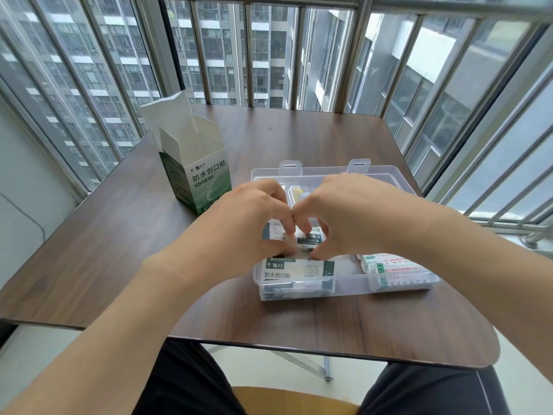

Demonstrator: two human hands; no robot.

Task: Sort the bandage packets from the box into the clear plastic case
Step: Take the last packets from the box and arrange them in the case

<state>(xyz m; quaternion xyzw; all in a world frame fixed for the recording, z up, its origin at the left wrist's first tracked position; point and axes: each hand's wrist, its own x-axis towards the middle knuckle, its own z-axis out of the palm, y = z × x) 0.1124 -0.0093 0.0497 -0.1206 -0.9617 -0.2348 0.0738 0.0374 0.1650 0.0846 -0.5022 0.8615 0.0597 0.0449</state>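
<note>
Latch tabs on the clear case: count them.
2. Both stick up from the far rim of the clear case: left latch tab and right latch tab. The hands may hide others.

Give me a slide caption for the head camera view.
Both hands, left and right, press bandage packets into the clear plastic case beside the opened box.

Both hands (294,223) hide the case's (389,172) middle compartments, and print on the right-hand packets (398,271) blurs

Both hands, left hand (251,217) and right hand (338,214), pinch bandage packets (299,269) inside the clear plastic case (353,283); knuckles touch. The open box (197,175) stands just beside.
</note>
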